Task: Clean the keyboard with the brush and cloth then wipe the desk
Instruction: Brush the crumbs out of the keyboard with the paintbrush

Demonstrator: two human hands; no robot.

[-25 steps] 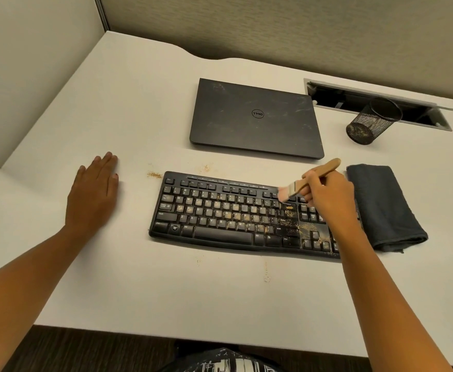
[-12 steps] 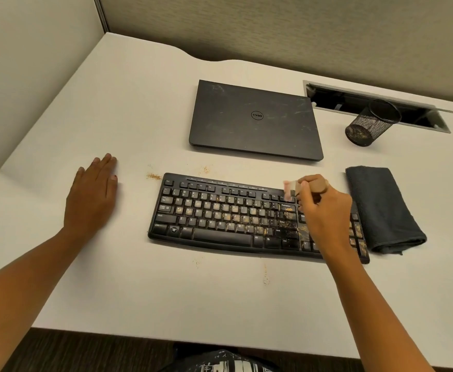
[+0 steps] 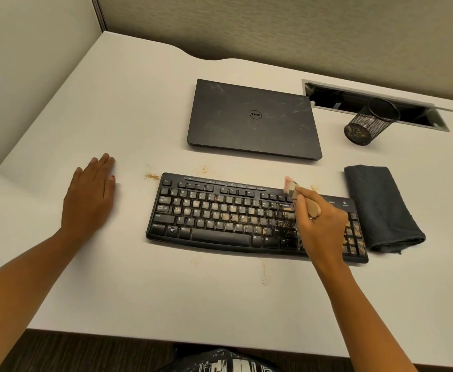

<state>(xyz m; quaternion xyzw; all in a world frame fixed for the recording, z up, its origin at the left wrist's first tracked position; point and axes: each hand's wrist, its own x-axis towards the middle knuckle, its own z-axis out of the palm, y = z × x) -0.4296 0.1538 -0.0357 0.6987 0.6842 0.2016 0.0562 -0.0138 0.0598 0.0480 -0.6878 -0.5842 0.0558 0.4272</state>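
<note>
Cubicle worktop [image 3: 112, 264], white, with partition walls along the far and left edges. Black keyboard [image 3: 220, 218] sits mid-worktop, long side parallel to the near edge. Tan crumbs are packed into its right half and numpad. Person's right hand [image 3: 320, 229] grips the brush [image 3: 312, 205], fingers curled round the wooden handle. Bristles are at the keyboard's far edge and blurred, so I can't tell if they touch. Their left hand [image 3: 89, 200] lies flat toward the left edge, fingers straight, holding nothing, well apart from the keyboard. Folded cloth [image 3: 381, 208] sits just beside the keyboard's right end.

Step in hand, my read: brushing debris out of the keys.
- Use short strokes along the rows, in one direction.
- Push toward the far edge, where crumb piles [image 3: 152, 176] sit.
- Left hand would do better pinning the keyboard's left end.
- Do the numpad last, flicking away from the cloth.

Room: wide bare stretch toward the left and near edges. Far side is tighter, with the closed laptop [image 3: 252, 119] near. Mesh pen cup [image 3: 367, 123] and cable slot [image 3: 354, 99] sit toward the far right corner; don't flick crumbs in.
</note>
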